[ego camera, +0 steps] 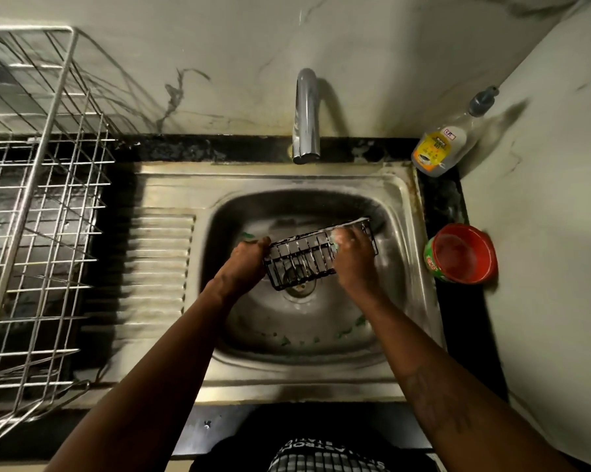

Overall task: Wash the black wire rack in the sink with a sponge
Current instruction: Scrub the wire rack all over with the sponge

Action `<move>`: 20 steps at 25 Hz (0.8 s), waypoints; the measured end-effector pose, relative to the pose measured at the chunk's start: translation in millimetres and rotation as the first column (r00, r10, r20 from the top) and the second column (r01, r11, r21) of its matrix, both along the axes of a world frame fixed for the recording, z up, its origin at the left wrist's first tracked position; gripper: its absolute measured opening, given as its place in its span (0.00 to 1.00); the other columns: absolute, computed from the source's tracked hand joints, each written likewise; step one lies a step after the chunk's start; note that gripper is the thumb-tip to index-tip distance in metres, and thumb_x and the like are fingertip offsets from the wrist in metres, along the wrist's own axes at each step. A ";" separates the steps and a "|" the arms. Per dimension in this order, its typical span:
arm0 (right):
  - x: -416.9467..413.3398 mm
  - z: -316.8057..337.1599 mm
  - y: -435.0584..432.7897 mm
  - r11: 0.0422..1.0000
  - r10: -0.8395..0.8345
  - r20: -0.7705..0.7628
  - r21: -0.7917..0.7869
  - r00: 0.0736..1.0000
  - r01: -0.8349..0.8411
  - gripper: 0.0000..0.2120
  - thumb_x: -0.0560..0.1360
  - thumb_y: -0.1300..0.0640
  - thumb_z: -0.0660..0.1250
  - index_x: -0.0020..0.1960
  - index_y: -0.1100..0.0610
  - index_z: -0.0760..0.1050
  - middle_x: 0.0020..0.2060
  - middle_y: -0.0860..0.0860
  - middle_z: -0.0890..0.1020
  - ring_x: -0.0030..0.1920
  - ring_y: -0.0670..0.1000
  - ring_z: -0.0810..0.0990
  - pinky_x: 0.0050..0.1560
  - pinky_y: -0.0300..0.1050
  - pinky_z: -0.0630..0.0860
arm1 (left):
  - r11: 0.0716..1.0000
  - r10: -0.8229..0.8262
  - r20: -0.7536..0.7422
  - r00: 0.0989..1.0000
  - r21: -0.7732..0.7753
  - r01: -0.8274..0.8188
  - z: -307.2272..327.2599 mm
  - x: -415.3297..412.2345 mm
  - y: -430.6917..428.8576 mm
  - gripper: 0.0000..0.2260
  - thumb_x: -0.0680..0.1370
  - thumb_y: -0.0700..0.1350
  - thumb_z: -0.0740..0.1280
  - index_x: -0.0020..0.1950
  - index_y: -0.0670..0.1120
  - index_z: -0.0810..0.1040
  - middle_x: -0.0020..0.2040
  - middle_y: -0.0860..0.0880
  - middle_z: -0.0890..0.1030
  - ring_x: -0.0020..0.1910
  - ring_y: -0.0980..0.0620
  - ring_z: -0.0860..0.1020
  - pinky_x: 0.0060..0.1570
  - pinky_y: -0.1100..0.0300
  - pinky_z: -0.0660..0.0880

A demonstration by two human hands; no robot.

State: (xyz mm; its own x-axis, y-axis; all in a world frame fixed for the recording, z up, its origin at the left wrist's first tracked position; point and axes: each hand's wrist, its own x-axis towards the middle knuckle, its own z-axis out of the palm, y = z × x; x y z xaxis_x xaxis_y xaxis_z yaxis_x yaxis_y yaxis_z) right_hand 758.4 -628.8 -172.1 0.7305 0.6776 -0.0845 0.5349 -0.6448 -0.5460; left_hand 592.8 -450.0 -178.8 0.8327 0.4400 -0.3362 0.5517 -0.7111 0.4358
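Note:
A small black wire rack (300,258) hangs tilted over the drain of the steel sink (171,195). My left hand (248,257) grips the rack's left end. My right hand (353,252) is curled over the rack's right part and holds a soapy, pale green sponge (336,240) against the wires. Most of the sponge is hidden under my fingers. White foam lies along the rack's top edge.
The tap (306,117) arches over the back of the basin with no water running. A dish soap bottle (443,144) and a red tub (464,253) stand on the right counter. A large steel dish rack (38,206) fills the left counter. Green scraps lie in the basin.

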 end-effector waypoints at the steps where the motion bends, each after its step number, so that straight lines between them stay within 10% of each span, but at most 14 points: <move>1: 8.5 2.7 -7.2 0.994 -0.111 0.035 0.004 0.993 0.111 0.17 0.74 0.72 0.65 0.61 0.63 0.78 0.56 0.60 0.81 0.56 0.58 0.78 0.55 0.41 0.71 | 1.000 -0.003 -0.009 1.000 -0.002 0.003 -0.2 1.7 2.9 0.14 0.74 0.35 0.64 0.58 0.45 0.74 0.49 0.42 0.82 0.48 0.39 0.82 0.49 0.47 0.80; 8: 9.5 17.3 -6.4 0.966 -0.207 0.192 -0.118 0.959 0.232 0.13 0.73 0.71 0.67 0.57 0.64 0.81 0.51 0.63 0.82 0.52 0.62 0.79 0.47 0.44 0.70 | 0.979 -0.195 -0.206 0.959 -0.097 0.179 34.3 49.6 -8.7 0.24 0.77 0.43 0.63 0.74 0.43 0.68 0.62 0.39 0.78 0.59 0.40 0.78 0.57 0.48 0.77; 12: 11.7 15.8 -3.2 0.962 -0.181 0.177 -0.174 0.967 0.212 0.10 0.75 0.70 0.65 0.53 0.63 0.81 0.50 0.63 0.81 0.51 0.62 0.80 0.48 0.47 0.72 | 0.960 -0.137 0.054 0.989 -0.240 0.146 44.7 92.4 -39.5 0.20 0.77 0.46 0.59 0.64 0.36 0.76 0.46 0.39 0.81 0.43 0.41 0.80 0.39 0.54 0.76; 16: 7.6 17.4 -11.6 0.986 -0.127 0.137 -0.086 0.982 0.140 0.06 0.72 0.64 0.71 0.49 0.60 0.83 0.45 0.61 0.82 0.46 0.62 0.80 0.43 0.47 0.73 | 0.924 0.159 0.031 0.987 -0.357 -0.137 33.0 120.5 -67.6 0.09 0.76 0.49 0.65 0.49 0.50 0.83 0.46 0.47 0.85 0.48 0.45 0.82 0.56 0.48 0.79; 20: 13.6 37.7 -24.0 0.990 -0.118 0.069 0.092 0.991 0.111 0.04 0.73 0.63 0.73 0.42 0.55 0.84 0.38 0.53 0.85 0.39 0.54 0.83 0.38 0.42 0.76 | 0.888 0.230 0.122 0.966 -0.432 -0.157 30.9 112.4 -71.2 0.19 0.74 0.63 0.64 0.37 0.49 0.81 0.32 0.54 0.80 0.36 0.54 0.79 0.48 0.53 0.77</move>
